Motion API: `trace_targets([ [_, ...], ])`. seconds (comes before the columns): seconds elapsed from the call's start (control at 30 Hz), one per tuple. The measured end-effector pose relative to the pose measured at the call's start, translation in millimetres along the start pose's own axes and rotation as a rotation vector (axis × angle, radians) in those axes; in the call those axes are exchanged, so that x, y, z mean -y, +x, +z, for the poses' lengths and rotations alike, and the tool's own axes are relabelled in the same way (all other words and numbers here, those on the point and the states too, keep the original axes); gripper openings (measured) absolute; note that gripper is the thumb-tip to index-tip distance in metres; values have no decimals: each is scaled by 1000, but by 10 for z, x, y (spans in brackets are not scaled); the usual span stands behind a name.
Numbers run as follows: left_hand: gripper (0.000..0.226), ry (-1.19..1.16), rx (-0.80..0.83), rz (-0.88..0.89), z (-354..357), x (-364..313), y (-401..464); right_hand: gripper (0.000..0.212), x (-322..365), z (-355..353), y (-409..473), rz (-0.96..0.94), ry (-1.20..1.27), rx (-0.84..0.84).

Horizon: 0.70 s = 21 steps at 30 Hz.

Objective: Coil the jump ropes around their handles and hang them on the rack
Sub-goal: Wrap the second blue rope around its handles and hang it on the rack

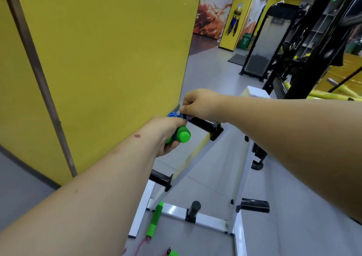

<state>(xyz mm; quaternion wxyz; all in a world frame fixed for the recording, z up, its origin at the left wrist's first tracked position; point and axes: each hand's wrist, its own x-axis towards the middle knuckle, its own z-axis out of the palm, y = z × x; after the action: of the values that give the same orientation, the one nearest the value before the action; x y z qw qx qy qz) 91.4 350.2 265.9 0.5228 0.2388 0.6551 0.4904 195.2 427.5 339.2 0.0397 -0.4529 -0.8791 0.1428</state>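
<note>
Left hand (166,132) grips green handles (183,136); right hand (197,103) fingers pinch blue rope (173,114).

Count: two hands, left hand (166,132) and right hand (197,103). One white rack (242,179) carrying four black pegs: top (205,125), left (159,178), centre (194,208), right (254,205). Green handles: three seen, one gripped (183,136), one on floor (154,221), one partly cut off at the frame's bottom edge (173,253). One blue rope bundle (173,115).
</note>
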Motion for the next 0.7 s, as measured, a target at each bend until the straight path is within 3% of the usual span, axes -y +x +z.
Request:
trace_targets([
  [0.3,31,-84,102,-198,56,-38,303,18,-162,98,297,61,232,-30],
  [0.7,32,-89,140,-210,65,2,633,27,-81,87,495,149,73,-16],
])
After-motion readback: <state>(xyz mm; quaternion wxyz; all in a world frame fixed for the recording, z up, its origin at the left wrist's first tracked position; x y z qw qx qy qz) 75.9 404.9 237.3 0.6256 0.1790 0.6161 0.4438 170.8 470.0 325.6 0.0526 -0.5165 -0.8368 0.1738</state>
